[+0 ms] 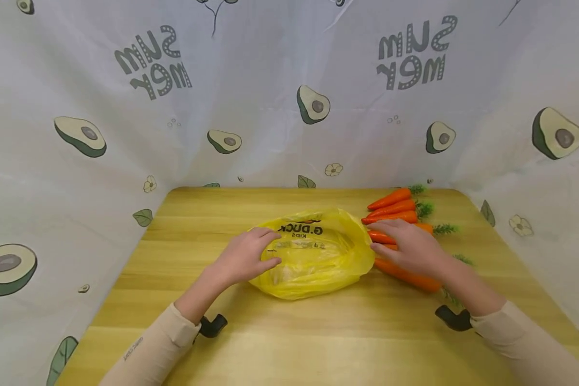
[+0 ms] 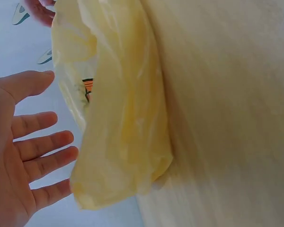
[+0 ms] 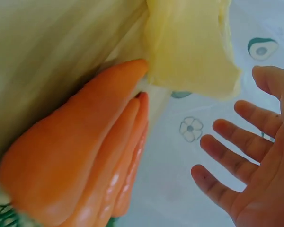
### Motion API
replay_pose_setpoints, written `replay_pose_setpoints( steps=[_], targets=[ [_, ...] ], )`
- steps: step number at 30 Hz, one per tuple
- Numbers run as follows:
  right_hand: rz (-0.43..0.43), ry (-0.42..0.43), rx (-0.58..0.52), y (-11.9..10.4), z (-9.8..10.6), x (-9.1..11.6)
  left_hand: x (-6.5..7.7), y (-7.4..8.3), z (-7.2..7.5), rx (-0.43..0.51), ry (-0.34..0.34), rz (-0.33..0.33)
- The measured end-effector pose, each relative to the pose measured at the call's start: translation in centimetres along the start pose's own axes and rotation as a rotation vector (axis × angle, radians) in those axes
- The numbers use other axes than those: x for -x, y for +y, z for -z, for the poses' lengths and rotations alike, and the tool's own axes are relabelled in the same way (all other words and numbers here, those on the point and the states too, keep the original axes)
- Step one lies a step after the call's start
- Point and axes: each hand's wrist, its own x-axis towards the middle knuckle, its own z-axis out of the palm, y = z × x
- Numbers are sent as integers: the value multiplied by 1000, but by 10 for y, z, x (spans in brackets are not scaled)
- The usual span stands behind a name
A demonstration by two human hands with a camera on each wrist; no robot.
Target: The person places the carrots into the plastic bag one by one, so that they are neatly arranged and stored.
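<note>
A yellow plastic bag [image 1: 313, 257] with printed dark lettering lies on the table, its wide mouth facing up toward me. At the bag's left edge is my left hand [image 1: 248, 254]; its fingers are spread, and the left wrist view shows the palm beside the bag [image 2: 123, 118] with nothing held. My right hand [image 1: 410, 246] hovers at the bag's right rim, over several orange carrots [image 1: 405, 276] with green tops. In the right wrist view its fingers [image 3: 232, 156] are extended, apart from the carrots [image 3: 75, 146] and the bag [image 3: 191, 47]. The right hand hides part of the carrots.
The wood-grain table [image 1: 309, 343] bears the bag in the middle and the carrots in a column on the right. A white curtain with avocado prints [image 1: 270, 80] encloses the back and both sides. Black wrist mounts [image 1: 212, 325] sit under both wrists.
</note>
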Motion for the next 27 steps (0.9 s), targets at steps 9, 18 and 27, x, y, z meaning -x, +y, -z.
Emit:
replay_pose_setpoints(
  steps=[9, 18, 27],
  targets=[
    [-42, -42, -48, 17, 3, 26, 4, -7, -8, -11, -94, 73],
    [-37, -32, -79, 37, 4, 52, 0, -15, -17, 44, -136, 89],
    [-109, -42, -69, 46, 5, 73, 0, -22, -25, 15, -167, 103]
  ],
)
